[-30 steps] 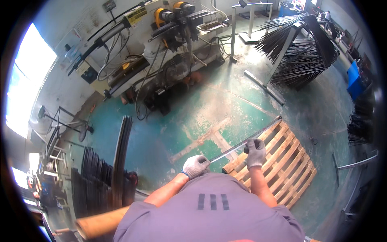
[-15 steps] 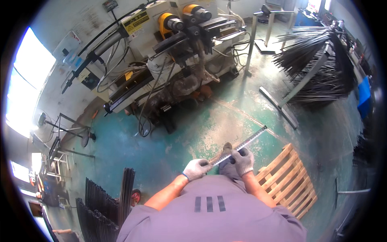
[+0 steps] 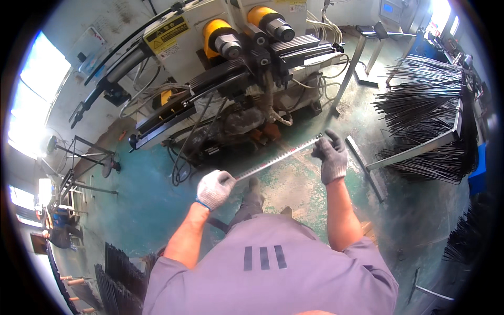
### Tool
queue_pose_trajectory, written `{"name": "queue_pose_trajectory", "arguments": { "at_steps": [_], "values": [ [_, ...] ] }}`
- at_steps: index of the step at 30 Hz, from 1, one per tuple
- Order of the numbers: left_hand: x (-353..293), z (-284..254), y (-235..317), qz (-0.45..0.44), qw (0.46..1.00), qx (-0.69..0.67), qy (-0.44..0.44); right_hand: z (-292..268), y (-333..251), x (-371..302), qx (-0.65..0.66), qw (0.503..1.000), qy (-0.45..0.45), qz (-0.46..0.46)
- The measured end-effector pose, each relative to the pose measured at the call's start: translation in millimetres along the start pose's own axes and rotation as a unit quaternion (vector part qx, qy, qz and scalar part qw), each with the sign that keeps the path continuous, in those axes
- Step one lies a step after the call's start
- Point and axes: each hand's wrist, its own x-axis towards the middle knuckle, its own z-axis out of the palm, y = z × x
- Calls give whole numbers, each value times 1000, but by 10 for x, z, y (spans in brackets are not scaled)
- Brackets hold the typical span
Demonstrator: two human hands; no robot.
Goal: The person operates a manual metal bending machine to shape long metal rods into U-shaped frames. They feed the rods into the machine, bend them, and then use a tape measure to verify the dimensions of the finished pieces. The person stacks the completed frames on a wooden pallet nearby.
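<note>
My left hand (image 3: 216,189), in a pale knit glove with a blue cuff edge, is closed around the near end of a tape measure. Its body is hidden by the glove. The white tape measure blade (image 3: 278,159) stretches out straight, rising toward the right. At its dark far tip is my right hand (image 3: 332,157), in a grey-palmed glove. Those fingers are apart, one stretched upward and the thumb below the blade; whether they touch the tip I cannot tell.
Ahead stands a machine with two orange-and-silver motors (image 3: 229,46) and hanging cables. A rack at right carries many thin black rods (image 3: 420,94), its metal foot (image 3: 365,168) on the floor. More black bundles (image 3: 118,278) stand at lower left. A pallet corner (image 3: 369,231) shows beside my right arm.
Both hands have moved forward and apart. My right hand has shifted from the blade's middle to its tip, its fingers opening. The view has shifted, and my body now covers most of the pallet.
</note>
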Motion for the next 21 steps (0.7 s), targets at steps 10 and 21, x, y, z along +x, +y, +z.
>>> {"name": "queue_pose_trajectory", "arguments": {
  "at_steps": [10, 21],
  "values": [
    [2007, -603, -350, 129, 977, 71, 156, 966, -197, 1758, -118, 990, -34, -67],
    [3349, -1068, 30, 128, 959, 135, 216, 1596, -249, 3347, -118, 988, -2, -100]
  ]
}}
